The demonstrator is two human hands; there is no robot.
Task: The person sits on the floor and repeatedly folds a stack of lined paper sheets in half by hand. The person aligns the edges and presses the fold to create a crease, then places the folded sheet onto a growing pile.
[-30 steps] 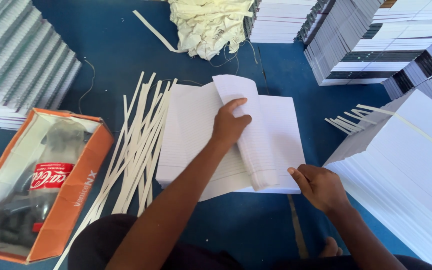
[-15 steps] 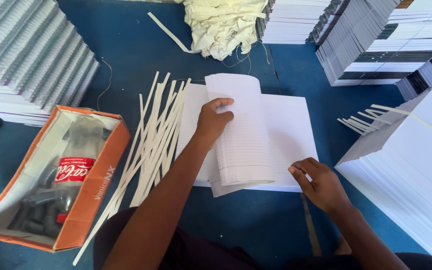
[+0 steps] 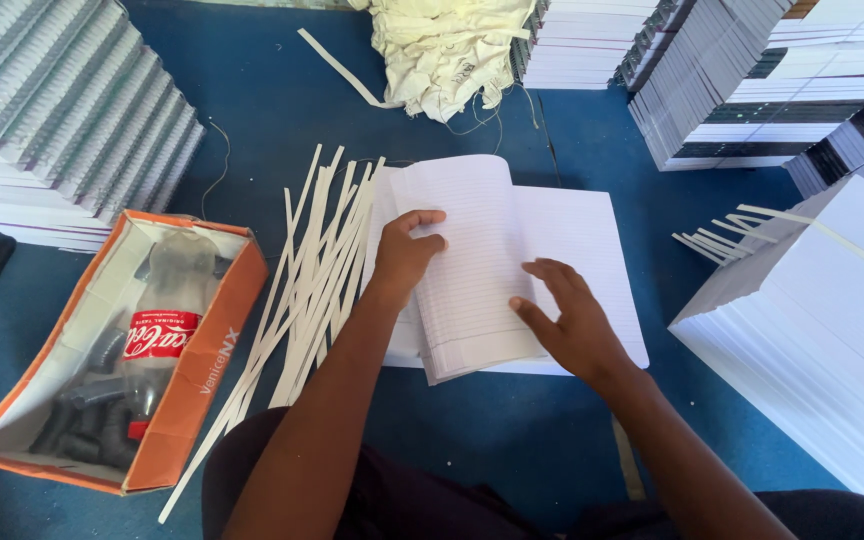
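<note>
We pin the folded bundle of ruled sheets (image 3: 477, 270) flat on the blue floor (image 3: 252, 110), left hand (image 3: 404, 258) curled over its fold, right hand (image 3: 574, 322) spread open on top, paper strips (image 3: 317, 250) alongside.

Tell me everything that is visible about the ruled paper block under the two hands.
The ruled paper block is a thick sheaf of white lined sheets, folded or gathered, with no cover showing. It lies flat on wider white sheets spread over the blue surface. Its layered edges show at the near end. The left hand presses its left edge with fingers curled; the right hand lies flat on its lower right corner. Loose white paper strips lie to its left.
</note>
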